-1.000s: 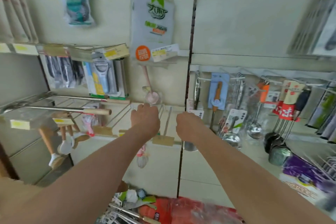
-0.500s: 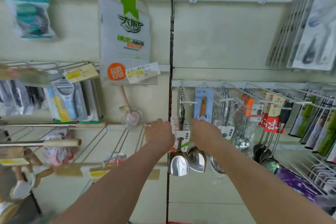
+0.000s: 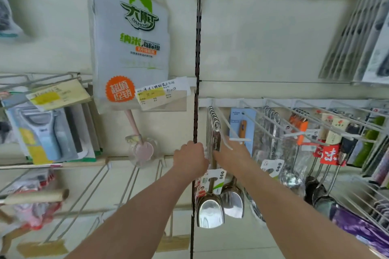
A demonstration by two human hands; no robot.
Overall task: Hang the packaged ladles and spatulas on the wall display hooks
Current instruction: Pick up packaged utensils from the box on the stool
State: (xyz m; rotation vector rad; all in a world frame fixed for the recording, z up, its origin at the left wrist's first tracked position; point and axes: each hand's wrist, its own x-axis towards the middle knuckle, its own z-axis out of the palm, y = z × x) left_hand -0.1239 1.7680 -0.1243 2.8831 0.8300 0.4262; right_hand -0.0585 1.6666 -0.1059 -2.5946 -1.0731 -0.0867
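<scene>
Several steel spatulas (image 3: 210, 208) with white-and-green card labels hang from a white wall hook (image 3: 226, 126) just right of the dark wall seam. My left hand (image 3: 190, 161) is curled around the spatula handles from the left. From the right, my right hand (image 3: 231, 154) holds the same handles; its fingertips are hidden behind them. More packaged ladles (image 3: 291, 178) hang on hooks further right.
A large sponge package (image 3: 128, 35) and price tag (image 3: 162, 94) hang above left. Peelers (image 3: 42, 132) and empty wire hooks (image 3: 94, 191) fill the left panel. Dark ladles (image 3: 322, 195) and purple packs (image 3: 357, 227) sit at the right.
The view has tilted up and closed in on the wall. Both hands moved right from the empty left hooks to the spatula hook and rose slightly along the handles.
</scene>
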